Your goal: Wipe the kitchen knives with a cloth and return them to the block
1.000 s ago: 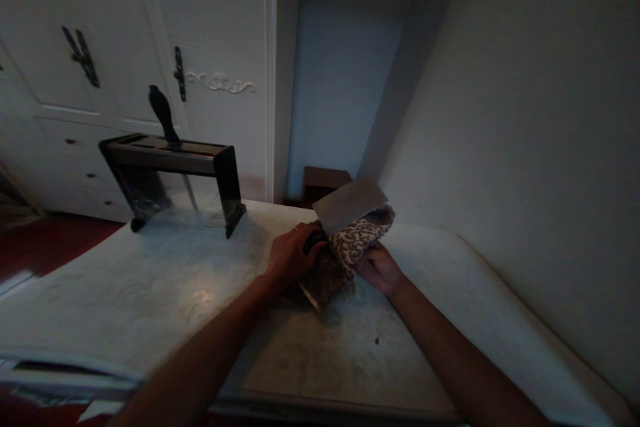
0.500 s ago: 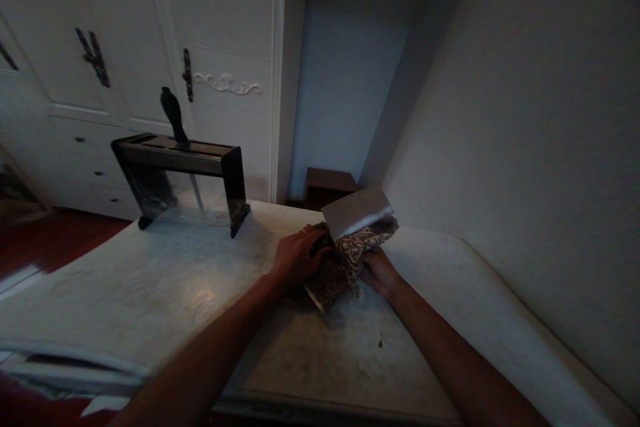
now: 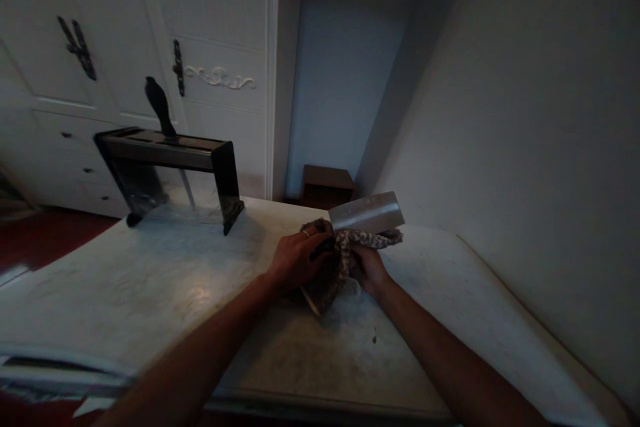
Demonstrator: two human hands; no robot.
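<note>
My left hand is closed round the dark handle of a cleaver, near the middle of the table. Its broad metal blade points to the right. A brown and white patterned cloth is bunched under the handle and runs along the lower edge of the blade. My right hand grips this cloth from below, just under the blade; its fingertips are hidden by the folds. Part of the cloth hangs down towards the tabletop between both hands.
A black knife stand with clear panels stands at the table's far left, a black handle rising from it. The pale table bears a small dark speck. Behind are white cabinets, a brown box-like piece and the wall.
The blade has turned flatter and reaches slightly farther right. My right hand has moved a little left with the cloth, whose folds are now more bunched. The whole view has shifted slightly.
</note>
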